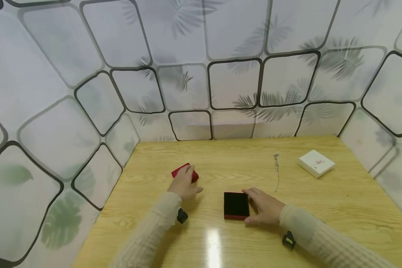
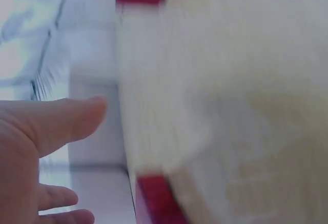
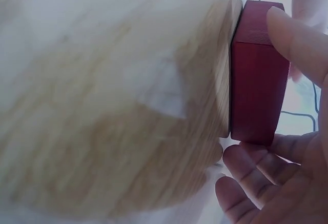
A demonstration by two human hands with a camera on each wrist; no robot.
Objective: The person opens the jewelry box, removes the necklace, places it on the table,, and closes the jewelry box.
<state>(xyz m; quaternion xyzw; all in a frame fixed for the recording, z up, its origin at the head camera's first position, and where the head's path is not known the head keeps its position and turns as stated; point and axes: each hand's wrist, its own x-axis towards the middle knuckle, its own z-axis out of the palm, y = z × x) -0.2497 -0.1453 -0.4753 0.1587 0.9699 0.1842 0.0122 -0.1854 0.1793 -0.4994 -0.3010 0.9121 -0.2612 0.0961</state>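
A square red box (image 1: 236, 206) with a black top face lies on the table near the middle. My right hand (image 1: 265, 207) holds it from its right side, the thumb at the near corner and fingers at the far one; in the right wrist view the thumb (image 3: 294, 44) overlaps the box's red wall (image 3: 259, 88). Farther left, my left hand (image 1: 185, 186) is over a smaller-looking red piece (image 1: 177, 171), partly hidden by the fingers. The left wrist view shows the left thumb (image 2: 66, 124) extended and a red piece (image 2: 159, 198) apart from the visible fingers.
A thin silver chain necklace (image 1: 277, 169) is stretched out on the wooden table (image 1: 221, 160) beyond the right hand. Right of it sits a white box (image 1: 316, 163) with a pink print. Patterned curtain-like walls (image 1: 234, 85) stand behind and beside the table.
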